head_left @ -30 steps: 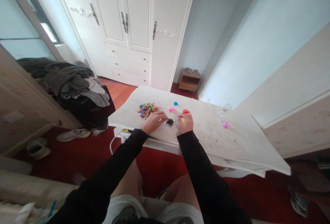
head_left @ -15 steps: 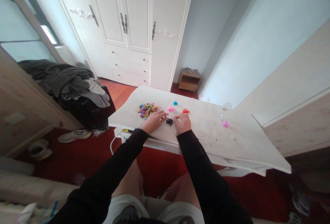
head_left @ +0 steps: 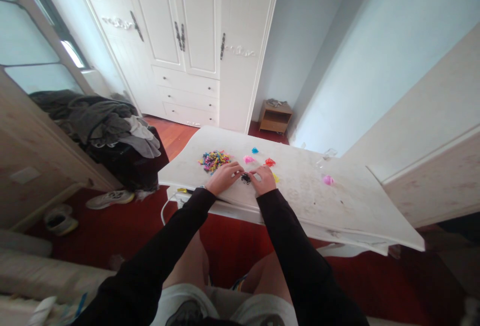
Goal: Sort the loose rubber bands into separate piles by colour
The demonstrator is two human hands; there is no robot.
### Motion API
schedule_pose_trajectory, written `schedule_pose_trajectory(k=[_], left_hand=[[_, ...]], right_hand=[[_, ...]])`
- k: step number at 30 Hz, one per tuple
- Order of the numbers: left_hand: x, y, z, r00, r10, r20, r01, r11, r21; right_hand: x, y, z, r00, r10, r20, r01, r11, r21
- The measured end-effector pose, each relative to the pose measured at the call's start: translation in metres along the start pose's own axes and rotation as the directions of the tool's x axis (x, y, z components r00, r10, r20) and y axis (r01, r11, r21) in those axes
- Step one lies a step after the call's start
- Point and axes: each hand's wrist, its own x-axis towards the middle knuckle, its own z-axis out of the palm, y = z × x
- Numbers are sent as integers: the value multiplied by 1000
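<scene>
My left hand (head_left: 225,177) is closed in a pinch just left of a small pile of black rubber bands (head_left: 245,178). On the pile's right side is my right hand (head_left: 264,180), thumb and fingers also drawn together, close to the left fingertips. Whatever lies between the fingertips of either hand is too small to make out. A mixed heap of coloured rubber bands (head_left: 215,161) lies beyond the left hand. Beyond the right hand are small piles of red bands (head_left: 270,162), pink bands (head_left: 248,159) and blue bands (head_left: 255,150). Yellow bands (head_left: 276,178) show partly beside the right hand.
The white table (head_left: 300,193) carries a pink item (head_left: 328,180) and a clear plastic piece (head_left: 329,155) at right. A yellow-and-black tool (head_left: 184,191) sits at its near left edge, by a white cable (head_left: 162,211). A clothes pile (head_left: 108,121) stands left.
My right hand has moved left from the yellow bands to the black pile, bringing its fingertips near the left hand's. The yellow bands now show beside it. My left hand has barely moved.
</scene>
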Motion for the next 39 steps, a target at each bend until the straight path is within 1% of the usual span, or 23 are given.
schedule_pose_trajectory(k=[4, 7, 9, 12, 15, 17, 21, 24, 26, 28, 30, 33, 35, 37, 39], left_hand=[[1, -4, 1, 998, -52, -45, 51, 999, -19], [11, -5, -2, 989, -122, -81, 121, 993, -10], [25, -4, -5, 984, -166, -68, 169, 985, 44], [51, -1, -5, 977, -214, -4, 212, 966, 146], [73, 1, 1, 968, -252, 17, 245, 952, 186], [82, 2, 7, 957, -289, 20, 278, 936, 214], [87, 2, 15, 931, -365, 16, 348, 900, 261], [84, 1, 12, 917, -397, 21, 377, 885, 274], [80, -3, 2, 908, -418, 17, 398, 876, 274], [75, -12, -15, 895, -445, 5, 428, 863, 270], [67, -28, -39, 884, -467, -12, 453, 852, 262], [51, -56, -79, 871, -490, -34, 483, 840, 247], [38, -74, -101, 856, -516, -44, 510, 826, 239], [27, -85, -114, 846, -531, -37, 525, 820, 229], [19, -90, -116, 849, -528, -10, 517, 828, 218]], right_hand=[[1, -1, 1, 996, 36, -76, -38, 999, -30], [2, -1, 1, 992, 54, -115, -59, 997, -39], [2, 0, 1, 990, 58, -130, -63, 997, -38], [2, 3, 2, 989, 59, -138, -65, 997, -38], [2, 4, 2, 988, 60, -139, -67, 997, -42], [2, 4, 2, 988, 64, -142, -71, 996, -46], [2, 4, 3, 987, 67, -143, -75, 996, -51], [2, 5, 4, 988, 64, -142, -71, 997, -42], [2, 6, 5, 988, 64, -143, -70, 997, -35], [2, 8, 5, 987, 68, -148, -73, 997, -29], [2, 8, 6, 985, 75, -157, -80, 997, -23], [2, 8, 6, 982, 84, -169, -87, 996, -14], [2, 8, 6, 981, 85, -172, -87, 996, -6], [2, 8, 6, 981, 86, -172, -87, 996, 0], [2, 9, 6, 981, 88, -173, -89, 996, 5]])
